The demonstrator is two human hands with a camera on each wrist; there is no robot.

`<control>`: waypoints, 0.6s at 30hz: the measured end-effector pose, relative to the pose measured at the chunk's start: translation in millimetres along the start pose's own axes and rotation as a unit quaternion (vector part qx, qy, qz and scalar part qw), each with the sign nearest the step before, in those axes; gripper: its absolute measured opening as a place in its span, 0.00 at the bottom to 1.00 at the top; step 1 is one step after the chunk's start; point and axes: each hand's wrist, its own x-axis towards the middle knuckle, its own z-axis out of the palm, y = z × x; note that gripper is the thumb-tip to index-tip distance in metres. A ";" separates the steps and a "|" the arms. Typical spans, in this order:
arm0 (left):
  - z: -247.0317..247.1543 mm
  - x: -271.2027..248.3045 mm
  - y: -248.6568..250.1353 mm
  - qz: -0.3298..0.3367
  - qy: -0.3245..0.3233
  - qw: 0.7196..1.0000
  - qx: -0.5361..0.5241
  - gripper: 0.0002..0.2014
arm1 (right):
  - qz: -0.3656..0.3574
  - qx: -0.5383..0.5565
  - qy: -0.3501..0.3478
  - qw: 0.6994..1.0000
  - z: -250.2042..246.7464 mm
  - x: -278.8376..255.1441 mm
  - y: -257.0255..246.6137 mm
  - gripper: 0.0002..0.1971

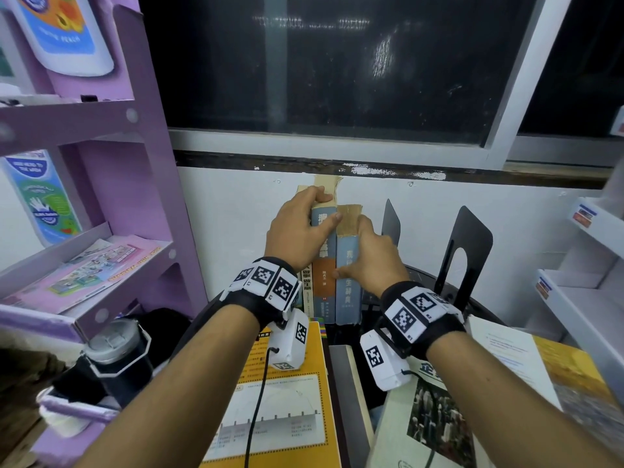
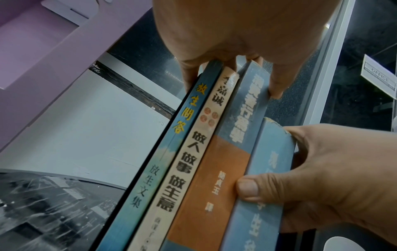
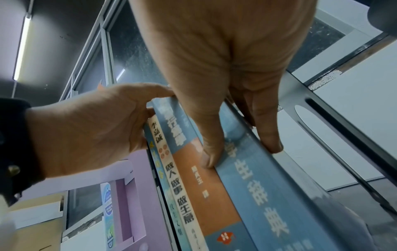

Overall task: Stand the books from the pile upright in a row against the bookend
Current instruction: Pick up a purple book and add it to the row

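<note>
Several books stand upright with spines toward me in front of the white wall. My left hand (image 1: 324, 206) (image 2: 233, 81) grips the tops of three together: a thin blue book (image 2: 171, 146), a cream book (image 2: 189, 152) and a blue-and-orange book (image 1: 323, 265) (image 2: 217, 183). My right hand (image 1: 354, 248) (image 3: 240, 152) holds the blue dictionary (image 1: 347, 298) (image 3: 268, 195) beside them, thumb on its left edge, fingers on its right face. A black bookend (image 1: 391, 221) (image 3: 343, 135) stands just right of the dictionary. The pile lies near me: a yellow book (image 1: 287, 383) and a photo-cover book (image 1: 422, 417).
A second black bookend (image 1: 471, 244) stands further right. A purple shelf unit (image 1: 158, 197) with leaflets flanks the left, with a grey-lidded bottle (image 1: 114, 352) below it. White shelves (image 1: 591, 265) fill the right side. An open book (image 1: 540, 366) lies at the lower right.
</note>
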 end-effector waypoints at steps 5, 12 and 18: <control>-0.9 -0.3 0.3 -0.002 0.001 1.000 -0.002 0.14 | -0.003 0.003 0.014 1.000 5.6 1.3 1.2 0.49; -1.2 0.5 -1.0 0.000 0.000 1.000 0.002 0.14 | -0.007 -0.001 -0.004 1.000 0.7 0.8 0.5 0.51; -2.5 0.2 0.7 0.005 -0.005 1.000 0.009 0.15 | -0.005 0.030 -0.033 0.999 -8.5 -1.0 2.0 0.52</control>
